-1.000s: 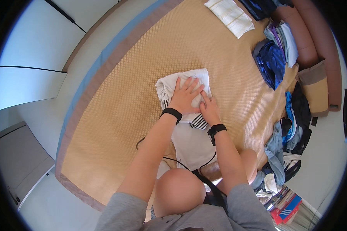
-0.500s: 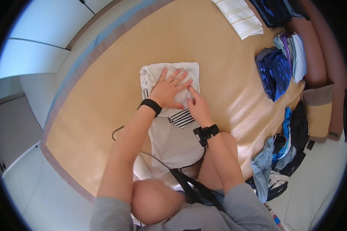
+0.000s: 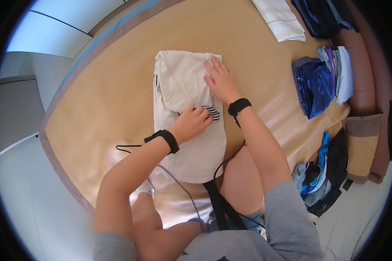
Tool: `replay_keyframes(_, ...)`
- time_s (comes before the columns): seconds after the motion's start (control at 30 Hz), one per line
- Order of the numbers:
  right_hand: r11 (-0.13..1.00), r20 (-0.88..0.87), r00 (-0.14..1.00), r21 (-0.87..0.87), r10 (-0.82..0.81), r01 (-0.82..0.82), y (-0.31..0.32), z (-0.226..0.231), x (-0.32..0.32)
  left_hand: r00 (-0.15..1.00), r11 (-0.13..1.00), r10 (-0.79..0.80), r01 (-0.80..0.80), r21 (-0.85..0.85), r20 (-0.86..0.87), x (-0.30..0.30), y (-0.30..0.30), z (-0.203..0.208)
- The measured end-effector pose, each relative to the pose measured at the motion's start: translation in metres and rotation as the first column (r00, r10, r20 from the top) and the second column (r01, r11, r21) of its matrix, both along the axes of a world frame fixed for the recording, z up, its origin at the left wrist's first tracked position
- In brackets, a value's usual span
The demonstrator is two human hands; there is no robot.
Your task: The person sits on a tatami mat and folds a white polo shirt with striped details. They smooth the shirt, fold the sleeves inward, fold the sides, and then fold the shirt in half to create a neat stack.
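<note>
A partly folded white shirt lies lengthwise before me on a woven tan mat. Its upper part is folded over, and a patch of black-and-white striped trim shows at the fold's lower edge. My left hand has its fingers curled on the cloth at that striped trim, closed on the shirt; the fingertips are partly hidden. Along the upper right edge of the folded part, my right hand rests with fingers stretched out and spread. Both wrists wear black bands.
On the right stand folded stacks, with a shiny blue garment and a white striped cloth. Loose clothes lie in a heap lower right, near a tan cushion. A black cable runs past my legs.
My left hand has moved from lying flat on the folded part down to the striped trim, fingers curling. My right hand has gone up to the upper right edge and spread. The folded part looks flatter.
</note>
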State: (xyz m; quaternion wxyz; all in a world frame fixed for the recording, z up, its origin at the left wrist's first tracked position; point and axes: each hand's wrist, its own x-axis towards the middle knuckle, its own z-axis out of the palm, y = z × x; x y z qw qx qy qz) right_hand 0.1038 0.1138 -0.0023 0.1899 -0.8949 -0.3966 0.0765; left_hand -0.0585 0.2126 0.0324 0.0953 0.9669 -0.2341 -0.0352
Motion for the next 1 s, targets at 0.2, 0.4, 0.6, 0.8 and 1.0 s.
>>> replay_keyframes(0.2,0.998,-0.043,0.999,-0.069,0.005,-0.008,-0.003,-0.01,0.007,0.993,0.99,0.094,-0.087,-0.108,0.065,-0.005,-0.007,-0.002)
replay_keyframes(0.4,0.996,0.004,1.0,-0.089,0.007,-0.007,-0.007,-0.011,0.003,0.997,0.996,0.06,-0.055,-0.077,0.053,-0.045,0.009,-0.017)
replay_keyframes(0.6,0.998,0.169,0.986,0.06,-0.005,-0.006,-0.019,0.017,-0.062,0.997,1.0,-0.009,0.007,-0.016,-0.08,-0.092,-0.001,-0.003)
replay_keyframes(0.8,0.996,-0.062,0.997,0.066,-0.051,0.055,-0.081,0.043,-0.176,0.99,0.997,0.043,-0.05,-0.055,-0.134,-0.14,0.016,0.007)
replay_keyframes(1.0,0.989,-0.506,0.862,0.101,-0.04,0.105,-0.07,0.073,-0.223,0.935,0.956,0.226,-0.267,-0.123,-0.272,-0.188,0.024,0.007)
